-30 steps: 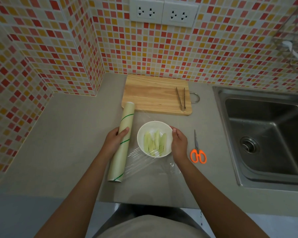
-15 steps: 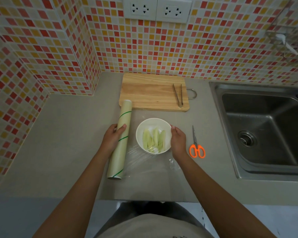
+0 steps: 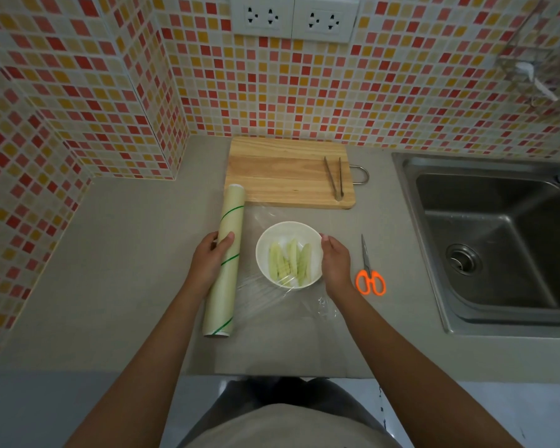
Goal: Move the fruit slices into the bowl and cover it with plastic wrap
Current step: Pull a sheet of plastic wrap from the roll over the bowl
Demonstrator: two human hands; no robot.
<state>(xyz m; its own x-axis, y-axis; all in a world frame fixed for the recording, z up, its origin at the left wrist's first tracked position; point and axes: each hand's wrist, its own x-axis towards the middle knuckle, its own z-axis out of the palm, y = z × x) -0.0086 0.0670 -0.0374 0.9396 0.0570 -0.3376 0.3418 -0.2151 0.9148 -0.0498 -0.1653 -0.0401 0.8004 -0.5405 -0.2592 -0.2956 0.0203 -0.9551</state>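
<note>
1. So the fruit slices (image 3: 290, 262) are already sitting in the white bowl (image 3: 265, 244), pale green wedges lined up side by side. In our view that half of the job is done and we're on the wrap part.
2. Our left hand (image 3: 209, 261) is curled around the plastic wrap roll (image 3: 225, 250), thumb over the top. The roll lies flat on the counter (image 3: 110, 270), its long axis running away from us and tilted a bit, and the bowl sits just to the right of that hand.
3. Our right hand (image 3: 335, 261) is at the bowl's right rim, fingertips touching the edge. It looks like it's pinching the film there, but we honestly can't tell, since the film is see-through.
4. The clear film (image 3: 259, 299) runs from the roll across to the bowl and over it, crinkled and shiny on the near side.
5. The key thing for the next move: film and roll are still joined, and the scissors (image 3: 369, 276) lie just right of our right hand. So that hand is the nearer one for cutting.
6. Textures: glossy ceramic-looking bowl, smooth roll with green stripes, matte grey counter. Metal tongs (image 3: 334, 179) rest on the wooden cutting board (image 3: 272, 169) beyond both hands.
</note>
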